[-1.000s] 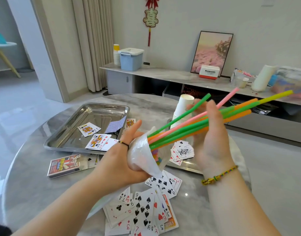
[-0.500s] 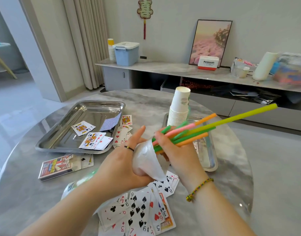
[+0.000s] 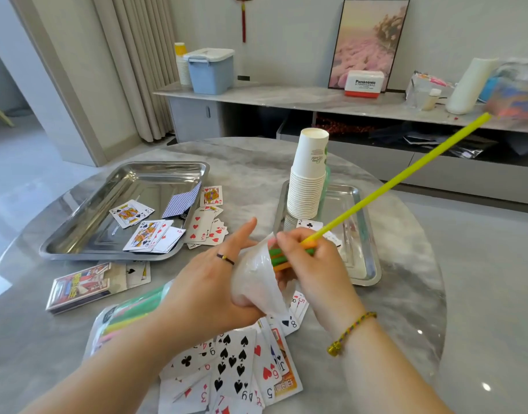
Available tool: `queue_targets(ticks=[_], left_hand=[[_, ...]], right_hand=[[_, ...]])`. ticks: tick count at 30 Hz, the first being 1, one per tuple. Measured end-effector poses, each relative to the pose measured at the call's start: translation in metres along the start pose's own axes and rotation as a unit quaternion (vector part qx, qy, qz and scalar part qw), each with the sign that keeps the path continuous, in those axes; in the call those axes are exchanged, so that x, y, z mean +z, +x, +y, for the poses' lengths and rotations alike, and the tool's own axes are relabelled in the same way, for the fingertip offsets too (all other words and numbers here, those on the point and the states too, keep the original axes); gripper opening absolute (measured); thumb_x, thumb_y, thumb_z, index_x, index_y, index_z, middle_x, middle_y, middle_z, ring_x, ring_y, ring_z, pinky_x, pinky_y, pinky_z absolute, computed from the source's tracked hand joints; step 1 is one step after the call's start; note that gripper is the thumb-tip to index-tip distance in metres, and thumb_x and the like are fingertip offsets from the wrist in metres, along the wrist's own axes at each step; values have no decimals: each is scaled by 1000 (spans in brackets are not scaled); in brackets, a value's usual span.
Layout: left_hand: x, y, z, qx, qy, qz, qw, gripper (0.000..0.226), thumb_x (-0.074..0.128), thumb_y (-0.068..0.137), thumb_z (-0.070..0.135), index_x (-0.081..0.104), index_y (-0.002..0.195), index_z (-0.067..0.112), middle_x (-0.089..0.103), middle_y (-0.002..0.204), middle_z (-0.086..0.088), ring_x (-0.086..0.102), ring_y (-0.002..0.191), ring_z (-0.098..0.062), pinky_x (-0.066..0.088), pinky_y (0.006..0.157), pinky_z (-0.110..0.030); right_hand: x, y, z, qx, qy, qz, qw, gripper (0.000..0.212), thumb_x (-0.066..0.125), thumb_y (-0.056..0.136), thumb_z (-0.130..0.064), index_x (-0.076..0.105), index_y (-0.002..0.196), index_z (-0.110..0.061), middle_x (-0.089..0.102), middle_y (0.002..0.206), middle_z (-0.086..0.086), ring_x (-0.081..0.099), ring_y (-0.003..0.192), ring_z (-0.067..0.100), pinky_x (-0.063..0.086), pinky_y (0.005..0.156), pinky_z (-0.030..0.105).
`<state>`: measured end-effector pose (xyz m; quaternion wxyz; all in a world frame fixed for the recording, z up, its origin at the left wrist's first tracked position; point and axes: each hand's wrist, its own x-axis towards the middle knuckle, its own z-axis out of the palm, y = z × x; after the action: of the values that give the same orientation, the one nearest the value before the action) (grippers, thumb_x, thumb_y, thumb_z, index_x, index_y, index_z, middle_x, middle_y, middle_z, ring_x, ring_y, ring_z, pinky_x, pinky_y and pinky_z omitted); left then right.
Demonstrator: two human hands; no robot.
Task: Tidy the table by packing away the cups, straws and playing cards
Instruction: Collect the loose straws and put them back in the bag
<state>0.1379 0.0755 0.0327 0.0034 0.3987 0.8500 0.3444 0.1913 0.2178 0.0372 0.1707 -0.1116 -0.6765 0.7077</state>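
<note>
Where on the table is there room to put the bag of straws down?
Bare table lies behind both trays, and along the right edge beyond the right tray. It is crowded near the hands: playing cards cover the front.

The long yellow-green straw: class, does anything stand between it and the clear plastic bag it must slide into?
Nothing visible blocks it. The long yellow-green straw already points into the mouth of the clear plastic bag, which the left hand holds open. The right hand grips the straw beside the green and orange straws already inside.
</note>
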Motion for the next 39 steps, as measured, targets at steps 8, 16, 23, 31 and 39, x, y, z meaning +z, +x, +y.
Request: queue_targets(ticks=[8, 16, 23, 31, 39], left_hand=[[-1, -1, -8, 6, 21, 10, 1000, 99, 80, 52, 37, 7, 113, 61, 34, 95, 54, 54, 100, -5, 28, 76, -8], [-5, -5, -13, -6, 13, 10, 1000, 102, 82, 51, 35, 5, 112, 65, 33, 93, 56, 52, 105, -6, 31, 81, -14], [-7, 0, -10, -11, 5, 0, 1000, 99, 79, 49, 43, 7, 112, 64, 32, 101, 50, 52, 108, -8, 32, 85, -15], [-13, 2, -3, -19, -25, 4, 999, 89, 58, 36, 62, 8, 109, 68, 35, 99, 52, 48, 103, 2, 32, 87, -15], [-15, 1, -4, -20, -23, -9, 999, 90, 59, 36, 60, 9, 111, 69, 33, 101, 60, 49, 100, 3, 35, 86, -11]], right_hand=[[-12, 5, -6, 43, 36, 73, 996, 45, 41, 72, -59, 59, 64, -18, 56, 48, -6, 41, 34, 5, 29, 32, 15], [-53, 8, -25, -45, 100, 246, 963, 47, 33, 95, -25, 40, 49, -14, 31, 26, -2, 23, 24, 2, 15, 33, 7], [-42, 3, -26, -98, 84, 186, 974, 57, 33, 95, -18, 44, 39, -19, 32, 27, -5, 26, 27, 3, 20, 33, 9], [-10, -5, -12, -44, 47, 27, 998, 50, 37, 94, -18, 48, 44, -19, 41, 29, -4, 35, 31, 2, 28, 33, 9], [-30, -1, -23, -37, 121, 122, 984, 51, 36, 94, -20, 45, 43, -16, 35, 27, -1, 28, 26, 3, 22, 31, 9]])
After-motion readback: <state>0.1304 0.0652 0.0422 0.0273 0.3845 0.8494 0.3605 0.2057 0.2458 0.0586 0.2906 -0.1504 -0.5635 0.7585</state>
